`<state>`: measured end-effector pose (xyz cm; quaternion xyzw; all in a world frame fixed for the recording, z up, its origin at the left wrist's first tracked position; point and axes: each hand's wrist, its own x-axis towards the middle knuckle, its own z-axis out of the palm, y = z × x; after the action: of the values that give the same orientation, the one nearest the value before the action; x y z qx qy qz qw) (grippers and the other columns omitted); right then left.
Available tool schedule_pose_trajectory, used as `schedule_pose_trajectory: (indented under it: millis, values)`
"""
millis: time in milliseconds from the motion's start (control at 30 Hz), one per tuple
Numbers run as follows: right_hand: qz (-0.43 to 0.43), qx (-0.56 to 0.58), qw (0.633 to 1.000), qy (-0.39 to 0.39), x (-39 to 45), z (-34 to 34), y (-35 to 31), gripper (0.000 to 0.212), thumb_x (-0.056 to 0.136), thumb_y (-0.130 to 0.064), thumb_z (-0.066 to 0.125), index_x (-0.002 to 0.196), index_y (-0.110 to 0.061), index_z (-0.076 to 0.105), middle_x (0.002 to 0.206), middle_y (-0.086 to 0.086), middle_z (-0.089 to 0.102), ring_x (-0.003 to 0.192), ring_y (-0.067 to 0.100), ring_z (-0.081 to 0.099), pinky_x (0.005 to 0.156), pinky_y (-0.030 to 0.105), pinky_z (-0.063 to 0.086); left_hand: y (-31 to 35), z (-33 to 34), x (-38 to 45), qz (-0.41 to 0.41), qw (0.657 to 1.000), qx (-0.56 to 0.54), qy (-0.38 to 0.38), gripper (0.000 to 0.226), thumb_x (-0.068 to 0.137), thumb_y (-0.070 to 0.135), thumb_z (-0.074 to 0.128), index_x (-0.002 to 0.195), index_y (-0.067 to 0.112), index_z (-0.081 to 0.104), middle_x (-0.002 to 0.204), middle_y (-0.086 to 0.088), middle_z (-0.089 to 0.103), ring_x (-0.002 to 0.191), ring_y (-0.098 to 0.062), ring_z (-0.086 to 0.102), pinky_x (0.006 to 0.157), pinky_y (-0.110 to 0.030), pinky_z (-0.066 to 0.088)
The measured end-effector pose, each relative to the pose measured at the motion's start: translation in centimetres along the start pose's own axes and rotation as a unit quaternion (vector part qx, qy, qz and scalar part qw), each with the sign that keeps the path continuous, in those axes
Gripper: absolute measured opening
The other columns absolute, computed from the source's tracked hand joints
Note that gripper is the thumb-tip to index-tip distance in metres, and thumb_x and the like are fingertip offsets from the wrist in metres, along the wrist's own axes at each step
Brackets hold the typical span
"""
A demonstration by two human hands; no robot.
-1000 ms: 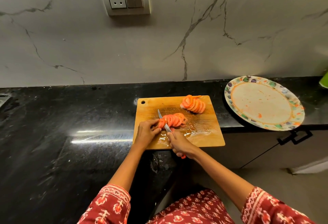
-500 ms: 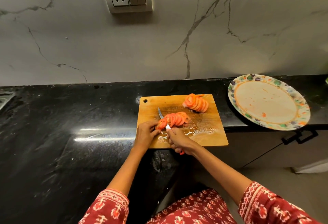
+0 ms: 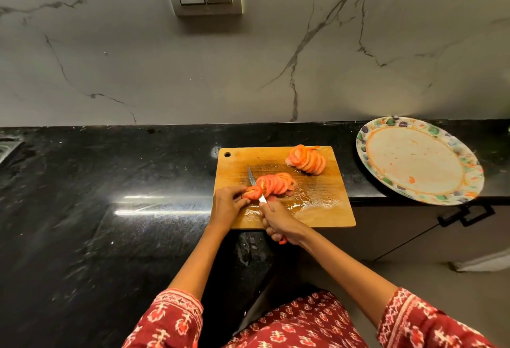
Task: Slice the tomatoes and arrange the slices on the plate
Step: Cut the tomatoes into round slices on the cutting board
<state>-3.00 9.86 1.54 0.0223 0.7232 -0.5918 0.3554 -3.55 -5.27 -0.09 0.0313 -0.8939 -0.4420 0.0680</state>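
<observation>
The tomatoes lie on the wooden cutting board in two lots: a fanned row of finished slices at the board's far corner, well beyond both hands, and a second row of slices leaning just past the knife. Compared with a second ago, we see the uncut end piece under our left hand has grown shorter and the leaning row a little longer, while the blade has crept toward the left hand. The left grip is curled round that end piece, fingertips pinching it against the board; the right hand is wrapped tight round the knife's handle, blade set between the stub and the last slice. We judge that the slicing of this tomato is nearly finished, with perhaps one or two cuts left, and the fingertips sit very near the edge, so care is needed. The plate stands on the table well off to the right of the right grip and carries no slices yet, only smears, so the arranging has not begun.
</observation>
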Motion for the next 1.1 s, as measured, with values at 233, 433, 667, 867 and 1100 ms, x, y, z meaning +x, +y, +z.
schedule_pose_trajectory:
  millis: [233,433,667,867,1100]
  values:
    - [-0.002,0.005,1.000,-0.001,1.3,0.6,-0.8,0.028,0.103,-0.027,0.026,0.082,-0.015,0.038,0.054,-0.002,0.033,0.033,0.003,0.027,0.029,0.015,0.019,-0.1,0.1,0.0,0.010,1.000,-0.003,-0.007,0.035,0.071,-0.002,0.074,0.105,0.003,0.069,0.100,-0.009,0.070,0.091,-0.011,0.064,0.078,-0.011,0.049]
    - [-0.009,0.035,0.999,-0.011,0.2,0.4,0.8,0.026,0.103,-0.030,0.028,0.084,-0.015,0.037,0.052,-0.006,0.036,0.034,0.003,0.026,0.029,0.014,0.020,-0.2,0.0,0.0,0.014,1.000,-0.006,-0.003,0.031,0.072,0.003,0.075,0.103,0.006,0.071,0.098,-0.007,0.072,0.087,-0.009,0.063,0.078,-0.018,0.049]
    - [0.007,0.015,1.000,-0.020,0.9,0.3,0.0,0.027,0.103,-0.030,0.028,0.080,-0.016,0.036,0.053,-0.005,0.033,0.034,0.003,0.024,0.030,0.015,0.018,0.1,0.0,-0.2,0.007,1.000,-0.018,0.000,0.033,0.071,0.001,0.075,0.104,0.004,0.070,0.096,-0.009,0.071,0.085,-0.010,0.063,0.075,-0.012,0.048]
    - [-0.091,-0.169,0.980,0.059,-0.6,0.1,-1.0,0.031,0.103,-0.026,0.030,0.076,-0.016,0.040,0.059,-0.001,0.039,0.042,0.008,0.033,0.037,0.020,0.027,0.8,-1.7,0.7,0.051,0.997,-0.003,-0.049,0.053,0.071,-0.004,0.074,0.121,0.001,0.058,0.110,-0.002,0.059,0.101,-0.011,0.054,0.089,-0.015,0.047]
    - [-0.114,-0.334,0.924,0.147,0.2,2.5,-0.5,0.033,0.102,-0.024,0.032,0.095,-0.002,0.056,0.086,0.010,0.049,0.073,0.023,0.048,0.064,0.032,0.038,0.0,-2.8,0.6,0.093,0.993,0.056,0.049,0.039,0.072,-0.013,0.066,0.107,0.004,0.066,0.098,-0.011,0.067,0.085,-0.013,0.059,0.078,-0.015,0.050]
